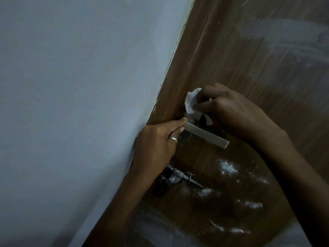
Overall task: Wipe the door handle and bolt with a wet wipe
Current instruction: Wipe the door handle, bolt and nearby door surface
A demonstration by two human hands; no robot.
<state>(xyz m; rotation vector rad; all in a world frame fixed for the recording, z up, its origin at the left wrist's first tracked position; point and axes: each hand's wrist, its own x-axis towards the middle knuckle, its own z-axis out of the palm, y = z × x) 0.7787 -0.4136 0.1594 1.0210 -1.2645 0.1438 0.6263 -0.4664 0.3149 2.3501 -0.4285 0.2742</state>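
A: Your right hand (231,111) pinches the wet wipe (191,102), with the fingers curled around the crumpled tissue, just right of the frame centre. The wipe presses on the upper-left end of the door handle (206,135), where it joins the door (249,50).

B: Your left hand (156,139) comes in from the lower left. Its fingers (174,123) are straight and close together, and the tips touch this same end of the handle. They seem to hold nothing, but the thumb is hidden.

A: The long axis of the handle goes from the wipe down and to the right. So I think your next stroke should follow this line toward the free end, which is bare, near your right wrist.

B: The bolt (179,177) is in the lower centre of the frame, well below the wipe. It lies almost parallel to the handle, and your left wrist covers part of its left end. Your left hand is nearer to it, but the wipe is in the right one. I judge that the bolt is not yet wiped.
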